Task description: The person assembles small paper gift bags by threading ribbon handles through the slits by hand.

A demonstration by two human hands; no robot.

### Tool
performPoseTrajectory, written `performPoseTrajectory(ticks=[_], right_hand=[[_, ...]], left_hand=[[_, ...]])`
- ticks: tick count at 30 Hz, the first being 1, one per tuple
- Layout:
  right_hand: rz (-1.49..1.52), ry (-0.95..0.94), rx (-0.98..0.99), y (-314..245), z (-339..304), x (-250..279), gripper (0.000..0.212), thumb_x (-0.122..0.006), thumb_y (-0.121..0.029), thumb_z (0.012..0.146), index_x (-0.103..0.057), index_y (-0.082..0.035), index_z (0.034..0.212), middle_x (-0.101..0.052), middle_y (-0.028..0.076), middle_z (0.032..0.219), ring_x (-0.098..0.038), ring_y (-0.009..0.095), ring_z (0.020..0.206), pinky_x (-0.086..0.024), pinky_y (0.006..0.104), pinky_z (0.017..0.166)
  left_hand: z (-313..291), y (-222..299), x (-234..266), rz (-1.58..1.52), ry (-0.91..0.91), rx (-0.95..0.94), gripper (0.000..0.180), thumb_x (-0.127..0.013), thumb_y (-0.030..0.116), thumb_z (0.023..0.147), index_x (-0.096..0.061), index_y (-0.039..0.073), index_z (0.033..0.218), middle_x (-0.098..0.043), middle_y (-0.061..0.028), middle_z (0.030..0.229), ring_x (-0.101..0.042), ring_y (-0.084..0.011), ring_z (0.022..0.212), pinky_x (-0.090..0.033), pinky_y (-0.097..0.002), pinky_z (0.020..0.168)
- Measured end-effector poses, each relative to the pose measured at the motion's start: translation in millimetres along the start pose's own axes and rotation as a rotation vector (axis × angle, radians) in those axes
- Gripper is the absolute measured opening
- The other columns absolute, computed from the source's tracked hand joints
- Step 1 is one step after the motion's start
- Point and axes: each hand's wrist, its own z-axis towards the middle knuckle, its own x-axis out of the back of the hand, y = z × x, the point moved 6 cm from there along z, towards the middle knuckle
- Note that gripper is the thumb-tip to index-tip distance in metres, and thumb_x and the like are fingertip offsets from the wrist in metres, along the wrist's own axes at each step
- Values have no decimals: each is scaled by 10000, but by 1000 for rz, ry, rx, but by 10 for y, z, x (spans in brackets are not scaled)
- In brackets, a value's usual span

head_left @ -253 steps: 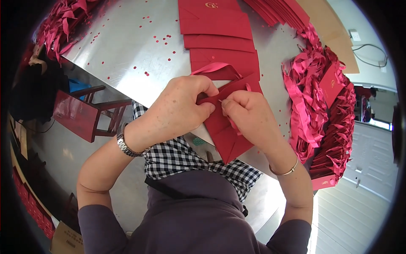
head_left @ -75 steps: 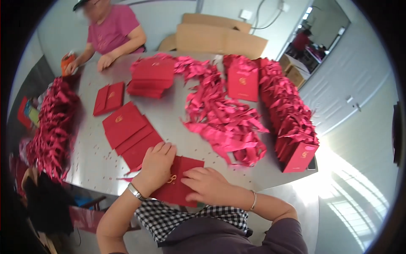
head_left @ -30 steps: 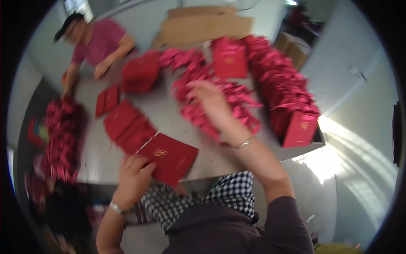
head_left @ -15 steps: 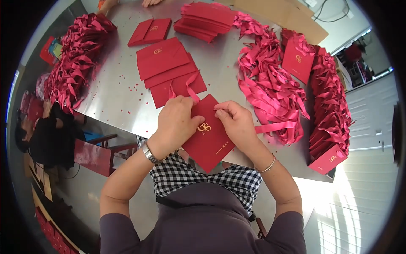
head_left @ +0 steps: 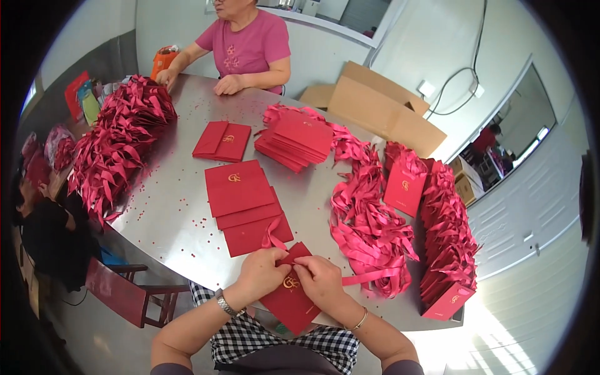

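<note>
Left hand [head_left: 265, 273] is grasping red bag [head_left: 292, 309] by its upper edge, at the near side of the surface [head_left: 306, 197]; right hand [head_left: 320, 279] is pinching pink ribbon [head_left: 374, 276] there; steadying that edge is probably helping.

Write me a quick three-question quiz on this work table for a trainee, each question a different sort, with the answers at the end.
1. True or false: the left hand and the right hand are both on the same red paper bag.

2. Which is to the right of the heap of pink ribbon in the picture?
a) the wooden stool
b) the row of ribboned bags
c) the co-worker in the pink shirt

3. Fill in the gap: the metal watch is worn on the ___ wrist.

Key: 1 true; 2 b; 3 left.
</note>
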Motion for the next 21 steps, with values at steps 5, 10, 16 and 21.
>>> performPoseTrajectory(ticks=[5, 10, 16, 21], right_hand=[[112, -47, -258, 71, 127, -41, 118, -701, -129, 826, -661, -28, 871, -672, 136, 765, -675, 272, 686, -535, 366, 632], [24, -124, -219, -15, 129, -21, 97, -702, -121, 812, -652, -39, 822, -658, 130, 717, -667, 279, 665, -528, 376, 618], [-170, -141, 17, -180, 78, -40, 83, -686, -116, 797, -631, -55, 782, -643, 126, 723, -639, 325, 681, -513, 413, 626], [-59, -184, -111, -36, 128, -57, 72, -666, -115, 832, -644, -47, 840, -646, 152, 770, -644, 337, 725, -510, 410, 641]], left_hand=[[38, -51, -15, 17, 9, 98, 209, -640, 239, 851, -700, 66, 950, -694, -164, 850, -666, -341, 847, -522, -448, 748], [-74, -45, 5, -3, 183, -4, 158, -661, 219, 825, -689, 68, 864, -676, -142, 770, -657, -329, 765, -508, -440, 681], [-144, -62, -25, -3, 136, 36, 174, -668, 237, 818, -686, 71, 870, -675, -144, 789, -655, -336, 798, -506, -449, 697], [-64, -205, -47, -125, 60, -14, 174, -639, 195, 849, -672, 61, 954, -673, -175, 861, -644, -374, 860, -506, -480, 737]])
